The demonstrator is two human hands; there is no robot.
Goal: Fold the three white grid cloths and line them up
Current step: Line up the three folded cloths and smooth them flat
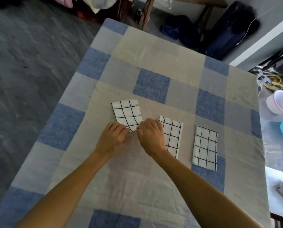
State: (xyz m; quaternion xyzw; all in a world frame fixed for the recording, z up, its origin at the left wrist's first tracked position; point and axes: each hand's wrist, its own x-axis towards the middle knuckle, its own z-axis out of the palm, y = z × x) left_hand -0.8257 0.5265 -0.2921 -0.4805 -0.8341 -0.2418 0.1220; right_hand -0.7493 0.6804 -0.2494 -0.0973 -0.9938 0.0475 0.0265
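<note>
Pinching the near edge of the left grid cloth (126, 115), the left hand (115, 137) and the right hand (151, 134) are curled at its two near corners. This cloth is seen folded but skewed, nearer the far edge of the table (154, 51) than the others. It is best turned square and drawn back level with the middle grid cloth (172, 135), partly hidden under the right wrist, and the right grid cloth (205, 148), laid closest to the right edge, with even gaps left between

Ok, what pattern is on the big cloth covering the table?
The table covering has large blue, grey and beige checks; the head view shows it.
</note>
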